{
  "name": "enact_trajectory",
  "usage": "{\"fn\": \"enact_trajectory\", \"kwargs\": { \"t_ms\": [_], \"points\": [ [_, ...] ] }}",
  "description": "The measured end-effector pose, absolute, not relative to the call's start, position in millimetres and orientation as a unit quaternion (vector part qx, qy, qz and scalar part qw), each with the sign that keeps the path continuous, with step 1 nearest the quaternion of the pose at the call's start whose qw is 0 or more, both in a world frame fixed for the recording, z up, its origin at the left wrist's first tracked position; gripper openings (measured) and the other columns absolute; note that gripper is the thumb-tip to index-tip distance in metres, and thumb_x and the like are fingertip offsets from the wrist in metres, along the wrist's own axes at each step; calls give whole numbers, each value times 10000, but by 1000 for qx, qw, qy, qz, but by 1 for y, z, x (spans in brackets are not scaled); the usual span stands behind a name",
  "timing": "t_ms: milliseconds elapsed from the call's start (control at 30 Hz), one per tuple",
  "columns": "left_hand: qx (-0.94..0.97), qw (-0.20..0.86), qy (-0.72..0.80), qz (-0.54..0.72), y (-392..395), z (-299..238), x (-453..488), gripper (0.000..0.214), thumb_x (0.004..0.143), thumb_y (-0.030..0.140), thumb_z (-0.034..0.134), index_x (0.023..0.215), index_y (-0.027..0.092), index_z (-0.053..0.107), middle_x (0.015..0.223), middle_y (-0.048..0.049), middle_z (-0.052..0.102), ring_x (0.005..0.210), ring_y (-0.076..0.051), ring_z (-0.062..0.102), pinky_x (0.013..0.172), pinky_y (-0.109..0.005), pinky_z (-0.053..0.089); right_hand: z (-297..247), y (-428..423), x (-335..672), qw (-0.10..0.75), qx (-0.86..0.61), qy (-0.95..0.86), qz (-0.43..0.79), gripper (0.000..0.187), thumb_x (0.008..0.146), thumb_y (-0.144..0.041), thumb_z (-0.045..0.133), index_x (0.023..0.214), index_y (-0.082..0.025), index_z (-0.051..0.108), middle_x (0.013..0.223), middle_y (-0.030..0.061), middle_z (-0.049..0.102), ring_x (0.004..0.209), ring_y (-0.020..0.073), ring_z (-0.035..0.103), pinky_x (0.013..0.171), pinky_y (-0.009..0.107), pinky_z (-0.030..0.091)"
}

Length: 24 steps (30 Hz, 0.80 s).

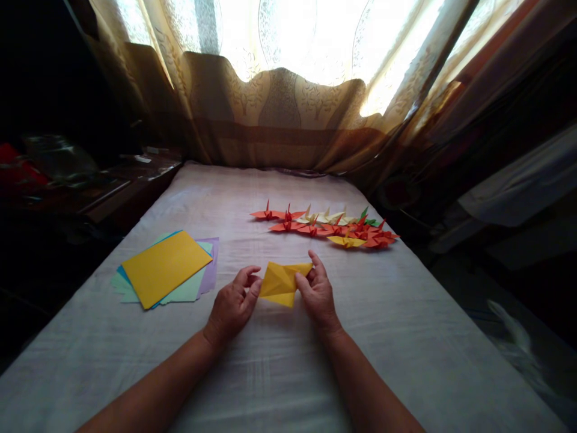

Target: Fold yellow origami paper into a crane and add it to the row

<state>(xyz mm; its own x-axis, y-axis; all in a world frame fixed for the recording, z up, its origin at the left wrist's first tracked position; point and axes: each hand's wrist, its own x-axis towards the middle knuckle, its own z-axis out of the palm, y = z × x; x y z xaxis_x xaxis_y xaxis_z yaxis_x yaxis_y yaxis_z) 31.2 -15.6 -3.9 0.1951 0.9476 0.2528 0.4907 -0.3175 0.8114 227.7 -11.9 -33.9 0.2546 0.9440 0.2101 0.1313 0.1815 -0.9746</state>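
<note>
A partly folded yellow paper (280,283) is held just above the white sheet between both hands. My left hand (233,305) pinches its left edge with curled fingers. My right hand (318,292) grips its right edge, thumb on top. To the left lies a stack of coloured paper squares (166,267) with a yellow sheet on top. Beyond the hands sits a row of several folded paper cranes (331,227), mostly red and orange, some yellow, one green.
The white-covered bed (406,337) runs from me to a beige patterned curtain (279,114) under a bright window. A dark cluttered side table (112,186) stands at the left. The bed's right edge drops to a dim floor.
</note>
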Motion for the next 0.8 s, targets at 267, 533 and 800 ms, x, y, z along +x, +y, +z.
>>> {"fn": "enact_trajectory", "kwargs": {
  "t_ms": [267, 533, 800],
  "points": [
    [809, 116, 411, 403, 0, -7, 18, 283, 926, 167, 428, 1046, 235, 675, 1193, -74, 689, 1162, -218, 609, 1017, -426, 486, -23, 8, 234, 403, -563, -640, 333, 735, 793, -200, 513, 1505, -199, 329, 659, -80, 561, 549, 110, 529, 525, 199, 433],
    [856, 129, 422, 270, 2, -18, 15, 267, 904, 181, 502, 1049, 259, 712, 1181, -51, 723, 1214, -271, 590, 1081, -542, 401, -9, 28, 221, 295, -590, -729, 182, 650, 814, -185, 571, 1452, -202, 451, 1074, 57, 685, 811, 163, 652, 758, 286, 532],
    [858, 126, 426, 260, 0, -18, 17, 255, 929, 232, 498, 1077, 254, 704, 1188, -56, 717, 1212, -271, 576, 1093, -543, 370, -5, -12, 245, 263, -437, -857, 70, 276, 845, -243, 661, 1115, -279, 706, 1270, 41, 668, 1208, 255, 556, 1007, 424, 454]
  ]
}}
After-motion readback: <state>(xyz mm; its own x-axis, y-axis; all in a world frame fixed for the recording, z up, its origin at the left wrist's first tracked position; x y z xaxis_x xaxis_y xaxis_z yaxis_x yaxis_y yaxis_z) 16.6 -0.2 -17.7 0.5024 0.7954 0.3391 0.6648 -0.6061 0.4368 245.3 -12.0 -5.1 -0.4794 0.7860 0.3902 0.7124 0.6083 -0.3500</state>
